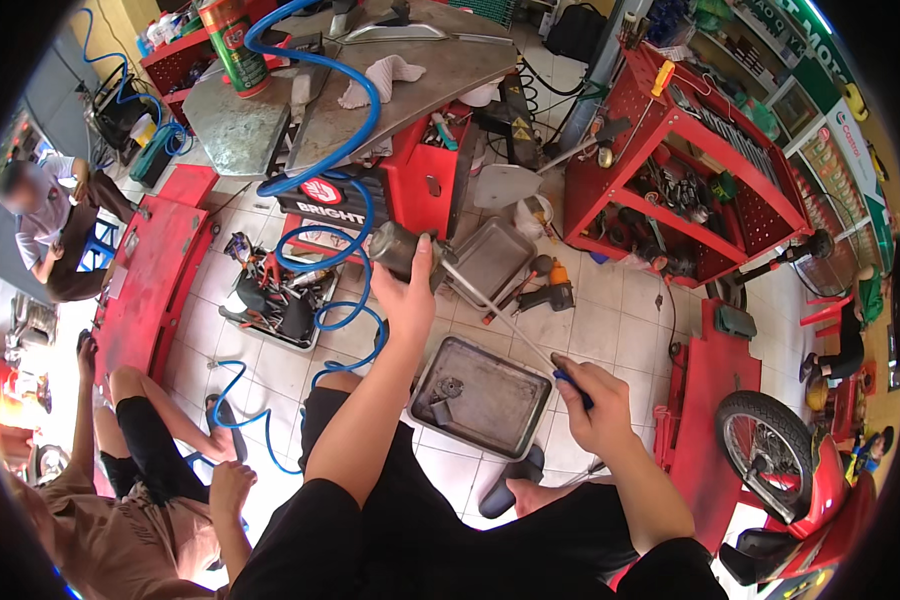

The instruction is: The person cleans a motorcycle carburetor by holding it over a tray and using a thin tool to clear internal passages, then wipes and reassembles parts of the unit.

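My left hand [410, 298] is closed around a dark grey cylindrical metal part [394, 250], held up in front of me. My right hand [600, 402] grips the dark blue handle of a long screwdriver [505, 318]. Its thin shaft slants up and left to the metal part; whether the tip touches it or goes inside, I cannot tell. Beneath the shaft, on the tiled floor, lies a metal tray [505, 395]. In the tray's left side are a small toothed metal piece [451, 387] and a short cylindrical piece [441, 412].
A blue coiled air hose [372, 100] hangs left of my left hand. Beyond the near tray are a second tray [500, 247] and an orange-black power tool [555, 287]. A tool-filled tray [285, 310] lies left. A red tool cart [690, 150] stands right; a person [140, 520] sits close left.
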Tool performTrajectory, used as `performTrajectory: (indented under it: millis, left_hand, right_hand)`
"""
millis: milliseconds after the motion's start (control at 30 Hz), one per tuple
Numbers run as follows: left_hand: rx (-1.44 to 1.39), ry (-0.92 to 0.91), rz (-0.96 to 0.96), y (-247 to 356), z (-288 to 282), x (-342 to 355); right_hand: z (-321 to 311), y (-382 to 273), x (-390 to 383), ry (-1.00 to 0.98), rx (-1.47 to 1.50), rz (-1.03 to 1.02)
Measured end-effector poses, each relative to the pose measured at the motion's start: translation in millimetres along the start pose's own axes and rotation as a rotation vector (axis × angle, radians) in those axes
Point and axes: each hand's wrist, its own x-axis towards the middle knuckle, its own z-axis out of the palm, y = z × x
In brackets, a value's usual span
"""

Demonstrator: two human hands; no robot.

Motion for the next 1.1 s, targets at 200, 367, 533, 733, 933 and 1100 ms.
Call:
performTrajectory:
  millis: [200,367,533,733,933,1100]
  left_hand:
    - [-0.11,-0.02,-0.114,-6,-5,-3]
    - [-0.758,-0.022,-0.769,-18,-12,11]
    - [-1.018,0.055,-0.986,-28,-13,9]
    - [-1.11,0.073,-1.04,-27,0,5]
    - [-1.05,0.082,-1.145,-21,-24,6]
    - [-0.979,0.044,-1.314,-37,23,-16]
  right_hand:
    - [-2,-2,2,-0.108,-0.031,0.062]
    - [-5,8,4,-0.079,0.018,0.108]
    - [1,15,-3,-0.024,0.05,0.042]
    - [4,26,9,-0.062,0.049,0.01]
    - [21,19,8,-0.108,-0.006,0.005]
    - [-2,37,-24,-0.036,-0.027,0.217]
